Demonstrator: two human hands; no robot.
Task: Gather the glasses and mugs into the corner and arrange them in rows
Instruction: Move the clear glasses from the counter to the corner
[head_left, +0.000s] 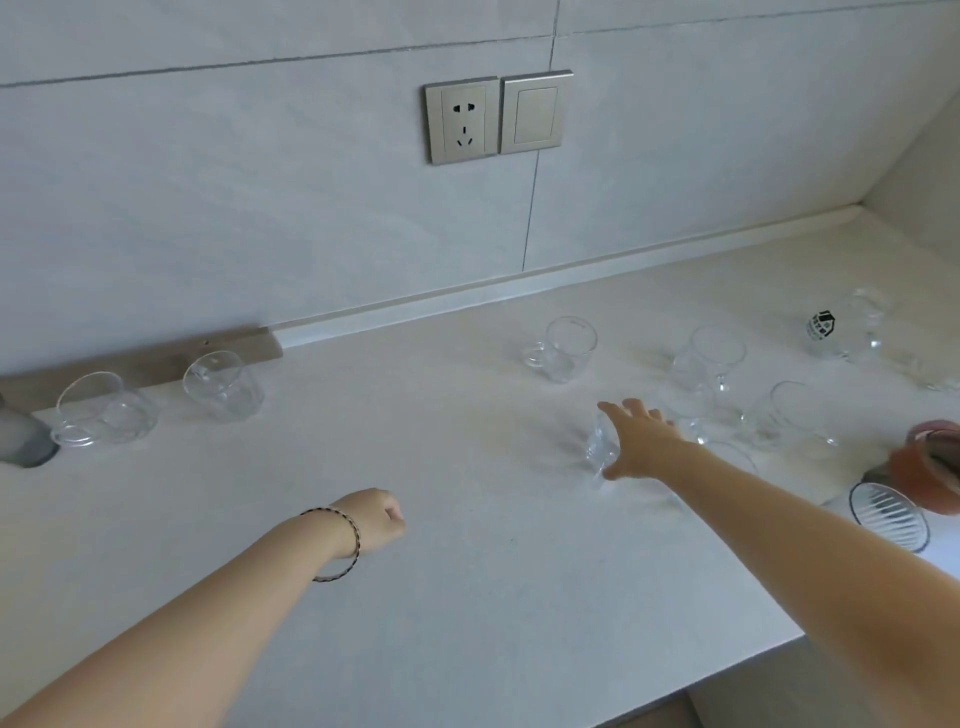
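Early stage, clock from the person: right hand (639, 436) was splayed over the small glass (600, 449) at 1, grip unclear through blur, left hand (374, 519) fisted empty at 11; cluster (717, 364) toward the 2 o'clock corner was unrowed, two glasses (223, 384) at 10 and a mug (566, 351) at 12 ungathered.

Soft even daylight, faint shadows, motion blur, wide-angle bending.

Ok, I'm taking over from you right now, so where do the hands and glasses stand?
Left hand: curled, empty.
Right hand: spans a small glass; blur hides whether the grip is closed.
Far left: a first glass and a second glass.
Mid-counter: a mug.
Right: loose cluster, no rows.
Left to do: gather all into the corner, line up.
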